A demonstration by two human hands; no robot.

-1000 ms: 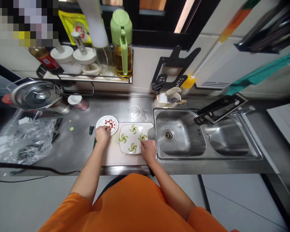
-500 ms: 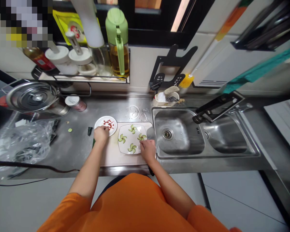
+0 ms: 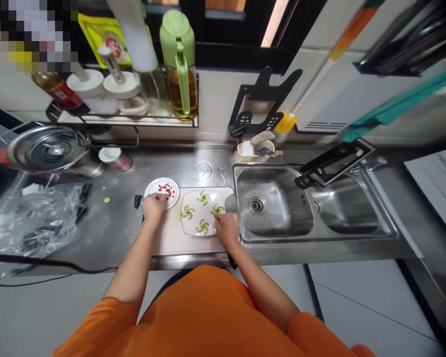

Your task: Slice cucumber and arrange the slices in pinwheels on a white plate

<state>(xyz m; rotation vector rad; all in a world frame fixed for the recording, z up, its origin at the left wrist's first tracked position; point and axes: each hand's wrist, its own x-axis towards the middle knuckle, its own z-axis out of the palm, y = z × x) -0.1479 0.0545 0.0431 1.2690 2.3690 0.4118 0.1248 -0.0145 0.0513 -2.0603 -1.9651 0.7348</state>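
One clear plastic bag point(image 3: 57, 213): crumpled on the counter, left edge of the frame.
Left hand point(image 3: 154, 207): left of centre, over the near-left rim of the round white saucer point(image 3: 152, 189); thumb and forefinger drawn close together, though whether they grip a piece I cannot tell.
Red pieces point(image 3: 167, 190): scattered on the saucer, beside and just beyond those fingertips.
Left arm: rises from the lower left of the frame, slanting up and rightward, knuckles uppermost.
Square plate point(image 3: 200, 214): centre of the frame, on the cutting board point(image 3: 186, 246), between both hands.
Green pinwheels point(image 3: 187, 212): four slice arrangements on that plate, the rightmost just beside the right fingertips.
Right hand point(image 3: 227, 229): at the plate's right edge, fingers curled in, with little gap showing; I cannot tell whether they hold anything.
Right arm: slants up and leftward from the lower right.
Double sink point(image 3: 282, 217): right of centre, near the right hand.
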